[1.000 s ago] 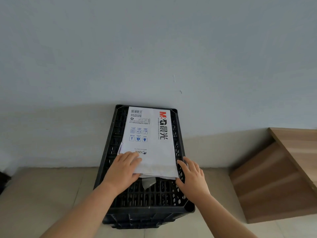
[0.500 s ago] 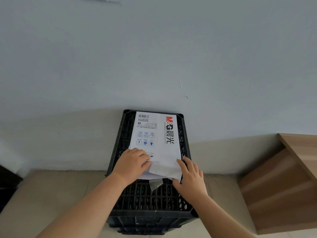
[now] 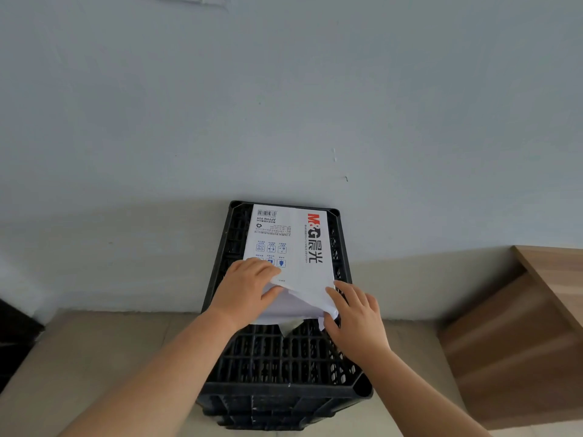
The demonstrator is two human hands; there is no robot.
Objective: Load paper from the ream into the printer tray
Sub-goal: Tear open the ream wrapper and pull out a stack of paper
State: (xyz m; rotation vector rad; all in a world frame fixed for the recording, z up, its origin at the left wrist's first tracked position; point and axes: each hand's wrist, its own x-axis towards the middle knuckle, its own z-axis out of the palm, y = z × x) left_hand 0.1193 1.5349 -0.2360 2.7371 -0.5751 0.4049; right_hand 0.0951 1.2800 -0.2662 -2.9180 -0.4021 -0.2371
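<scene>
A white ream of paper (image 3: 293, 241) with red and black lettering lies flat on an upturned black plastic crate (image 3: 284, 361) against the wall. The wrapper's near end is torn and lifted, and white sheets show beneath it. My left hand (image 3: 244, 291) rests on the ream's near left corner, thumb tucked under the raised wrapper flap. My right hand (image 3: 356, 313) pinches the wrapper's near right corner. No printer or tray is in view.
A pale blue-grey wall (image 3: 284, 105) rises right behind the crate. Beige floor tiles (image 3: 94, 357) spread on both sides. A wooden board or furniture edge (image 3: 520, 335) slants at the right. Something dark (image 3: 12, 342) sits at the far left edge.
The wrapper's near end has been pulled up and back, exposing more white paper. My left thumb has slid under the flap; my right hand has closed on the corner. The view has tilted up slightly.
</scene>
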